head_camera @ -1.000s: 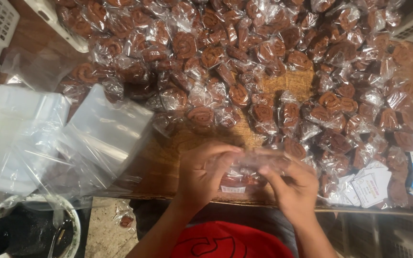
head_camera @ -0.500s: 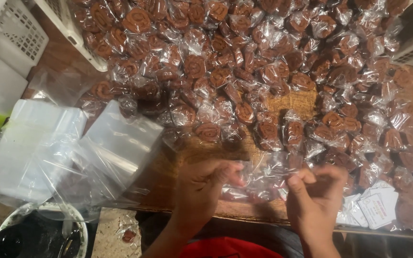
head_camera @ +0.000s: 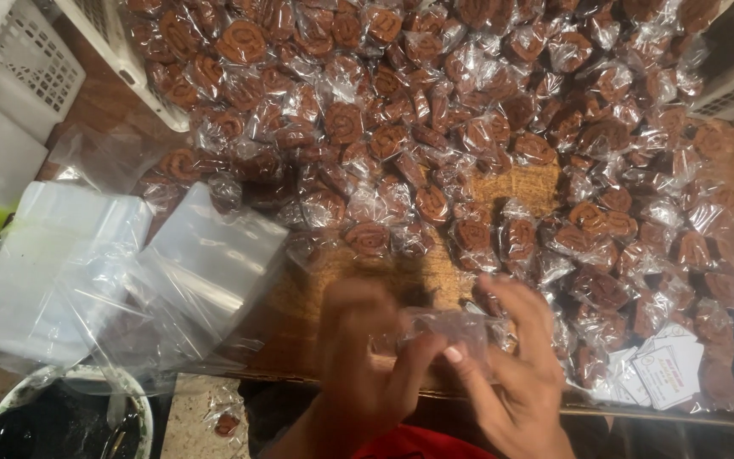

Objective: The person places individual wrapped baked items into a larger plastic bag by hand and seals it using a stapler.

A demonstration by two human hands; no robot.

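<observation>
A big heap of brown spiral snacks (head_camera: pixel 435 127), each wrapped in clear plastic, covers the wooden table (head_camera: pixel 333 280). At the table's near edge my left hand (head_camera: pixel 365 357) and my right hand (head_camera: pixel 511 365) face each other. Together they pinch a small clear plastic bag (head_camera: pixel 448 327) between the fingertips. The hands are blurred, and I cannot tell whether anything is inside the bag.
Stacks of empty clear bags (head_camera: pixel 112 272) lie at the left. White plastic crates (head_camera: pixel 19 59) stand at the far left and top right. Small printed cards (head_camera: pixel 669 370) lie at the right edge. A dark round bucket (head_camera: pixel 65 421) sits on the floor below.
The view has moved closer and shifted. My hands, apart half a second ago, have come together again and lifted a clear bag between them.
</observation>
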